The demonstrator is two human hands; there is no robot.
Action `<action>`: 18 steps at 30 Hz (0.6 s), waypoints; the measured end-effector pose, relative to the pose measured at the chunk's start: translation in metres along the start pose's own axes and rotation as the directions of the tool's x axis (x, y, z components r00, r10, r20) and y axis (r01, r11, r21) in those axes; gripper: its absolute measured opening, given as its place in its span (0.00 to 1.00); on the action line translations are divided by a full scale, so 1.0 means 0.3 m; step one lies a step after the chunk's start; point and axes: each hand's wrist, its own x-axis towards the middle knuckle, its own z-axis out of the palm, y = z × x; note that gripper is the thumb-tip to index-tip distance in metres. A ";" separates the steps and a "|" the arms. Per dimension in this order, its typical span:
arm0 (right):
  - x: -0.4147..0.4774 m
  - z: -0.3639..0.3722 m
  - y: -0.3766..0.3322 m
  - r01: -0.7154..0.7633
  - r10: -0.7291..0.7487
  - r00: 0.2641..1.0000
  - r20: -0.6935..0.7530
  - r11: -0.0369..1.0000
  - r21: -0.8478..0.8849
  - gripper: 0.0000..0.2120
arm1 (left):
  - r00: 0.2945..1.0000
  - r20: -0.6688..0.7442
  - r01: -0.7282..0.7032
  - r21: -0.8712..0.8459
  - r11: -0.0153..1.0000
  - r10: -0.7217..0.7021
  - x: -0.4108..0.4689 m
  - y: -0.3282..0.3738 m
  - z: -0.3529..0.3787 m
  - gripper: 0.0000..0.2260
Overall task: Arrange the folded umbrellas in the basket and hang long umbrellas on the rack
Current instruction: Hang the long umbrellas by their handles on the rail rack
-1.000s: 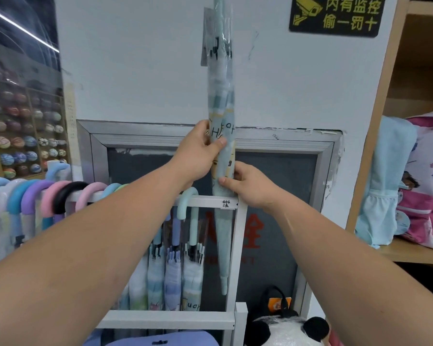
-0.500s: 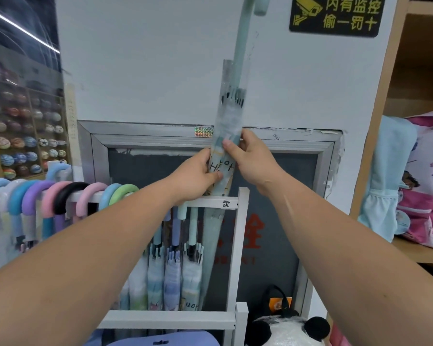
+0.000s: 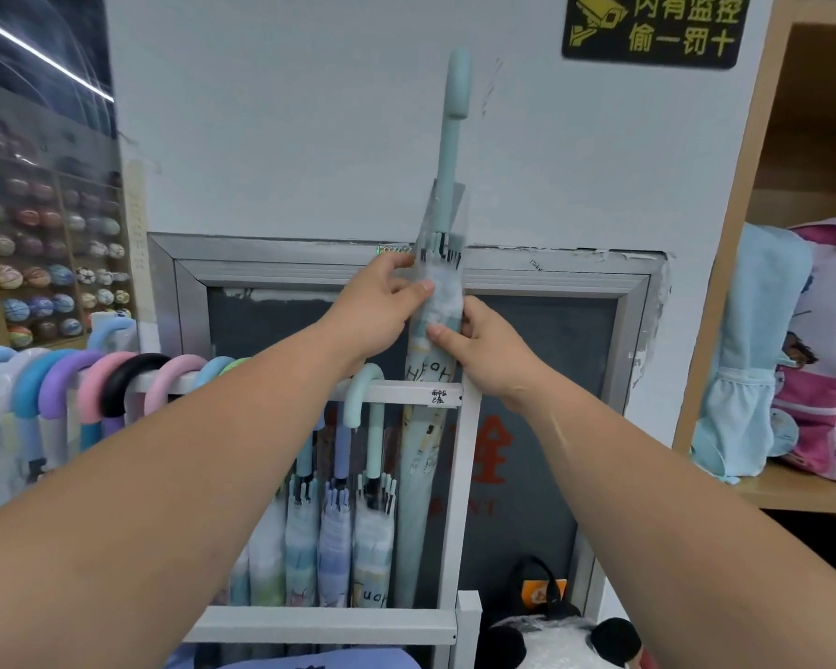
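Mint-green and sleeved in clear plastic, the long umbrella is standing nearly upright at the right end of the white metal rack. Its canopy is passing behind the top rail and its handle is pointing up against the white wall. Half a second ago it was leaning, with the handle running off the top edge; now it is sitting lower. The left hand is gripping the sleeve higher up and the right hand is clasping it just below, their order reversed since then. Pastel crook-handled umbrellas are hanging just beside it.
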 end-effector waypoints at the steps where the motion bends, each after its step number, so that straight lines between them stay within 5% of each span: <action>1: -0.002 -0.001 0.008 -0.011 0.011 1.000 0.011 1.000 -0.029 0.13 | 1.000 0.009 -0.006 0.007 1.000 0.006 0.005 -0.008 0.005 0.14; 6: -0.022 -0.028 0.014 -0.006 0.024 0.996 0.091 0.981 -0.192 0.10 | 0.999 0.035 0.019 0.037 0.999 -0.020 -0.009 -0.059 0.024 0.07; 9: -0.016 -0.048 -0.007 0.018 -0.016 1.000 0.023 0.994 -0.109 0.09 | 0.997 0.051 0.052 0.112 0.992 -0.058 -0.020 -0.085 0.023 0.16; 16: 0.023 -0.023 -0.053 0.050 -0.052 0.998 -0.037 0.998 -0.042 0.13 | 0.994 0.110 -0.016 0.215 0.977 -0.008 -0.047 -0.069 0.011 0.03; 18: 0.025 -0.006 -0.047 0.051 -0.053 0.997 -0.051 0.997 -0.051 0.13 | 0.993 0.116 -0.041 0.323 0.946 0.003 -0.059 -0.075 0.014 0.08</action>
